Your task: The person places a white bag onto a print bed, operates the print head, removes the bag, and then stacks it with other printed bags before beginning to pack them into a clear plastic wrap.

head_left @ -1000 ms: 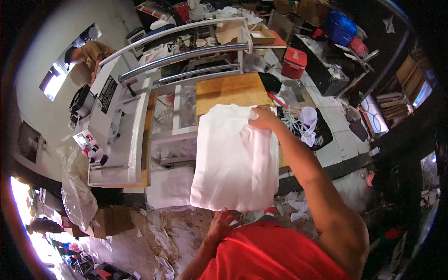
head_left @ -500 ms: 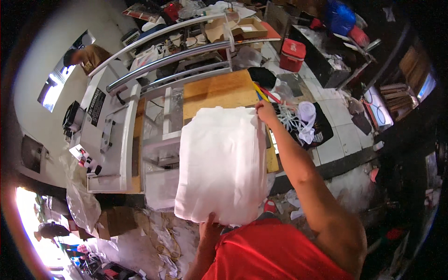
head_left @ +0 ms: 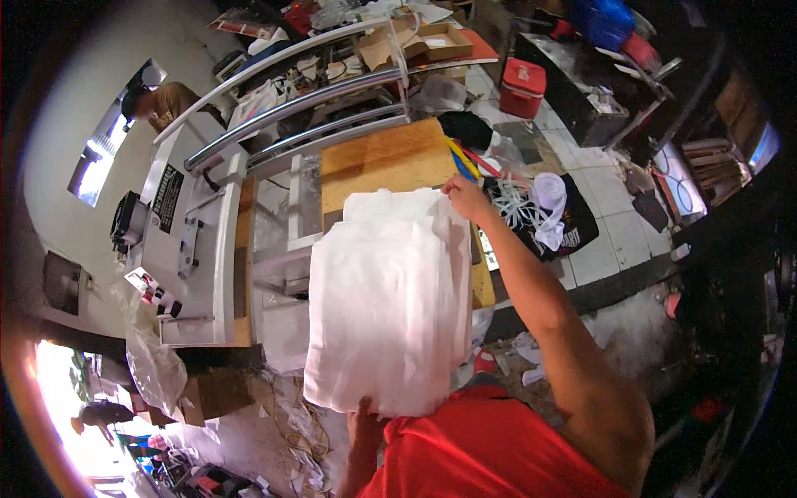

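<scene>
White cloth stretched between your hands, long axis near to far, far end over wooden surface, near end at your chest. Your right hand at far right corner, fingers pinched together on cloth edge. Your left hand under near edge, fingers mostly hidden, grip cannot be told. White press machine left.

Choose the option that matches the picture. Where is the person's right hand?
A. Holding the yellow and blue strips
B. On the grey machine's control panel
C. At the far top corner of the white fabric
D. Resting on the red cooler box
C: the right hand pinches the far top corner of the white fabric, which lies over the wooden board.
</scene>
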Tool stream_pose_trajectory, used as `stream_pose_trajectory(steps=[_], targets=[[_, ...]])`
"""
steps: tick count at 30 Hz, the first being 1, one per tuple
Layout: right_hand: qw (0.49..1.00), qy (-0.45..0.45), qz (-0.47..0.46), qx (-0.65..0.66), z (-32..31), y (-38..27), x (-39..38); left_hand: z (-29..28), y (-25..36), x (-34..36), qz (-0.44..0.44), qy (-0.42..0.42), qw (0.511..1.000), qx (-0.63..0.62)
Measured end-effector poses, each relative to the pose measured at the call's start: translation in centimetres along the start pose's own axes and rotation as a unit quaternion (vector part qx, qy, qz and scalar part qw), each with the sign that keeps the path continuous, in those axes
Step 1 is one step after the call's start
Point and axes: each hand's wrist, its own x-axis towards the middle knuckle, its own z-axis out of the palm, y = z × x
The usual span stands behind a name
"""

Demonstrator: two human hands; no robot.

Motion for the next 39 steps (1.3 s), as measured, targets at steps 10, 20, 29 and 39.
stream_pose_trajectory(steps=[10,20,29,39], targets=[[0.981,-0.131,-0.038,-0.136,-0.1,-4.3,-5.0,-0.9,-1.2,-0.2,-0.057,0.05,0.989,-0.129],[0.973,-0.159,0.095,-0.134,-0.2,-1.0,-2.7,3.4,1.4,1.2,-0.029,0.062,0.988,-0.141],[0.988,0.064,-0.033,-0.136,0.6,0.3,-3.4,6.5,4.3,2.8,-0.075,0.058,0.983,-0.155],[0.927,-0.153,-0.02,-0.341,-1.2,-3.2,-0.8,5.4,3.1,3.2,-0.077,0.067,0.985,-0.136]])
